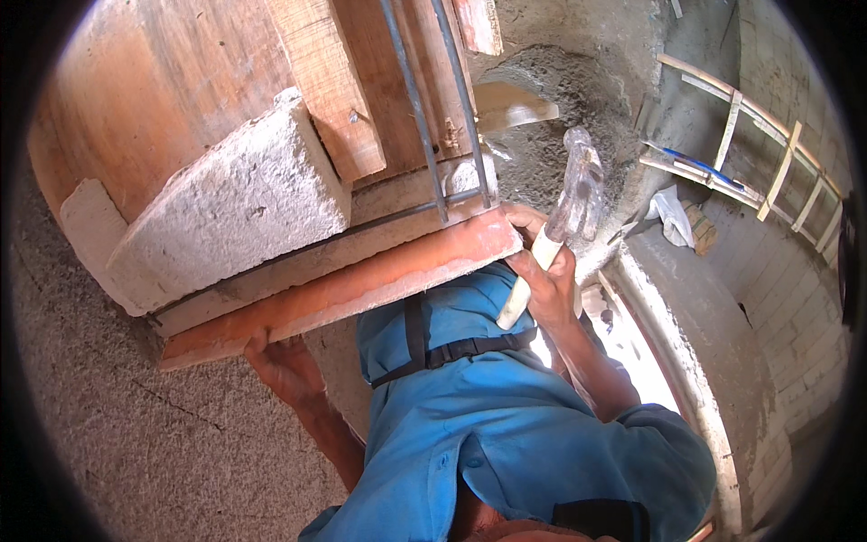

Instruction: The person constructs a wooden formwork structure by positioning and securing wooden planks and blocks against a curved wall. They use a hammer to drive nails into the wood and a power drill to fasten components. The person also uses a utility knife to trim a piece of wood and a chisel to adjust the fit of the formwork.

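On your right, the curved wall (781,361) shows courses of pale blocks. Ahead and to your left, a broad plywood panel (172,90) bears a wooden beam (330,86). A ladder-like wooden frame (779,172) lies near the wall. The rough white block (239,194) sits slanted beside the beam's end. Just below it, nearer your body, is the reddish board (334,294), running aslant before your waist, its right end higher in the view. Dark steel bars (458,86) cross above its right half. Your left hand (289,366) has its fingers curled at the board's lower edge, toward its left end. Your right hand (551,289) is at the other end, fingers closed around the pale handle of a hammer (547,237), its metal head pointing up and away from you. A crumpled white bag (668,214) lies beyond.
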Available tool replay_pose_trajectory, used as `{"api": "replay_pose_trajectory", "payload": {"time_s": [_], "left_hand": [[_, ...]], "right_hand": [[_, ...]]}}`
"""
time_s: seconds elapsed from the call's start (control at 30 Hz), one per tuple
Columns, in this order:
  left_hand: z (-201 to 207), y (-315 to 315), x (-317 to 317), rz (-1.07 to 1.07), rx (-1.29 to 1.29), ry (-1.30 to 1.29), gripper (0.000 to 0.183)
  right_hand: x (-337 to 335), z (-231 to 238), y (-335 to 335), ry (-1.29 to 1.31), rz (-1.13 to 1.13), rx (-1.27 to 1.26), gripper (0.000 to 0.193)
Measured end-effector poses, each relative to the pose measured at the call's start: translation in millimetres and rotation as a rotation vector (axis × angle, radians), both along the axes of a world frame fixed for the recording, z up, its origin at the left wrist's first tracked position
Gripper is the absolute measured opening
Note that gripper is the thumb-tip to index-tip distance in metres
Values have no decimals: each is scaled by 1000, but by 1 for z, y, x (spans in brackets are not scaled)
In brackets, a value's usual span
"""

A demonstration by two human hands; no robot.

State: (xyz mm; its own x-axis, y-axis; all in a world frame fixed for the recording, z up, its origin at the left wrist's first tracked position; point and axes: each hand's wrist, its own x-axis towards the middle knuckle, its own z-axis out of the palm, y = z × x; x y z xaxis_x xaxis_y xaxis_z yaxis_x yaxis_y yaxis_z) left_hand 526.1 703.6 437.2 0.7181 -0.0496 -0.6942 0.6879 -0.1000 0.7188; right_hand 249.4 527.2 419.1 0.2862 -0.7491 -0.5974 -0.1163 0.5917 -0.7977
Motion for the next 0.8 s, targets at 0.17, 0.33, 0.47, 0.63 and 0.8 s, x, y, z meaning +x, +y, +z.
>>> {"api": "replay_pose_trajectory", "payload": {"time_s": [0.17,0.33,0.47,0.63,0.8], "left_hand": [[-10,27,8,-68,-105,30,27],[-6,24,7,-50,-37,21,41],[-5,31,9,-107,-65,30,40],[-15,45,0,-133,57,6,28],[-8,22,-3,140,-259,70,39]], "right_hand": [[-3,-2,-1,4,15,27,39],[-3,-1,2,8,20,-22,39],[-4,-3,-1,68,69,-46,42],[-26,-15,20,287,10,142,50],[-18,-13,6,-111,-84,182,43]]}}
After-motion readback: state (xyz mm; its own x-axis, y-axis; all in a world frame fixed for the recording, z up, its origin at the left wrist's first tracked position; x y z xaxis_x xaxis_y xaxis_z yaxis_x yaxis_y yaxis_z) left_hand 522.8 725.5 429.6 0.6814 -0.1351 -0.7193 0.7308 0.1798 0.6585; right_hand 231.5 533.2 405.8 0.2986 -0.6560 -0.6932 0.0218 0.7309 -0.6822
